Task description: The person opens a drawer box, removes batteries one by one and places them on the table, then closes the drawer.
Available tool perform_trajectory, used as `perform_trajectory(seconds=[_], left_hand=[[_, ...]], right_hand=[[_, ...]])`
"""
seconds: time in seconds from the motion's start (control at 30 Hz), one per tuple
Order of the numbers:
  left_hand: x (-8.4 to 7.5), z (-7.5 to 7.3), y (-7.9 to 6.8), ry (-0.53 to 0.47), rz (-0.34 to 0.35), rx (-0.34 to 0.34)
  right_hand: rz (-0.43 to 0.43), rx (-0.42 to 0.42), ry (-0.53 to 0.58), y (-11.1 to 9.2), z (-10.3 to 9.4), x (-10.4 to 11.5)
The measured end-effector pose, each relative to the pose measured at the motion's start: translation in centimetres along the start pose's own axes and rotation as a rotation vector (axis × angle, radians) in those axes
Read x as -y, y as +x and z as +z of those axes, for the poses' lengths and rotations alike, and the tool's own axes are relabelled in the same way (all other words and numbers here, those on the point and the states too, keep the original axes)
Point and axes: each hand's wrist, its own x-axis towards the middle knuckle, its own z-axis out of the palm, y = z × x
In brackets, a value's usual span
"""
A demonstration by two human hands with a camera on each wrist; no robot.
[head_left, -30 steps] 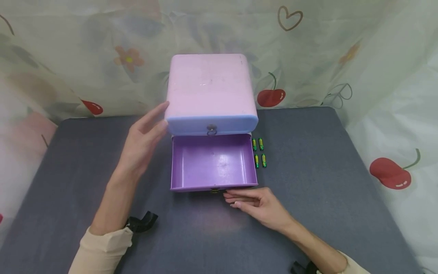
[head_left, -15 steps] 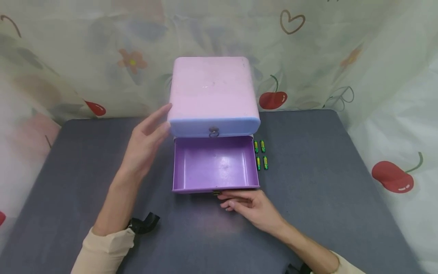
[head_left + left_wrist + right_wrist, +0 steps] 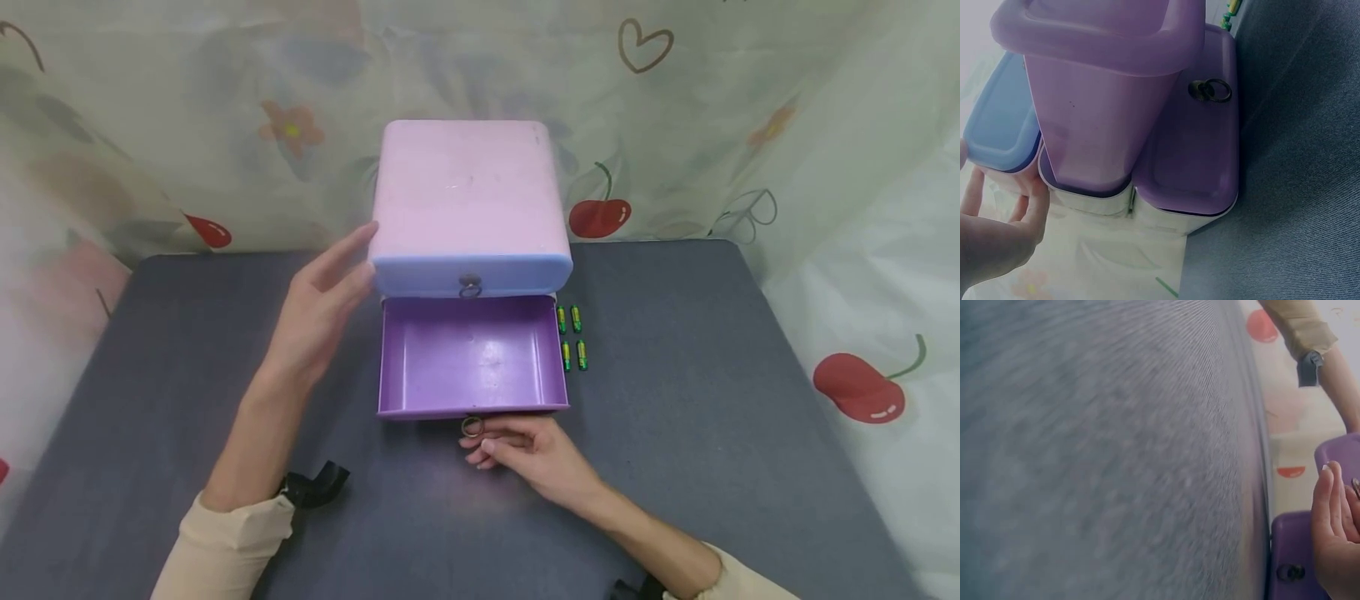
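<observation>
A small drawer cabinet with a pink top stands at the back of the table. Its purple middle drawer is pulled out and holds nothing. My left hand rests its fingertips on the cabinet's left side, fingers spread. At the drawer's front, my right hand has its fingers extended, index fingertip at the raised metal ring pull. The blue top drawer and, in the left wrist view, the purple bottom drawer are closed.
Several small green batteries lie in two rows just right of the open drawer. A dark grey cloth covers the table. Behind it hangs a patterned curtain. Black straps sit at the wrists.
My right hand has slid left along the drawer front to the ring pull, which now stands raised at the fingertip. My left hand stays against the cabinet; the drawer remains out.
</observation>
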Motion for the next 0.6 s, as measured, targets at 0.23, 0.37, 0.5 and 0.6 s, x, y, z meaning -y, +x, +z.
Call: perform_trajectory(seconds=[0.23, 0.37, 0.5, 0.6], left_hand=[[-0.1, 0.0, 0.0, -0.003, -0.004, 0.000], [-0.2, 0.0, 0.1, -0.002, -0.005, 0.001], [-0.2, 0.1, 0.0, -0.001, -0.006, 0.001], [-0.2, 0.1, 0.0, 0.005, -0.007, -0.002]], right_hand=[[0.101, -0.011, 0.038, 0.8, 0.7, 0.2], [0.127, -0.011, 0.064, 1.1, 1.1, 0.2], [0.127, -0.026, 0.030, 1.2, 1.4, 0.0], [0.114, -0.034, 0.018, 1.2, 1.6, -0.1]])
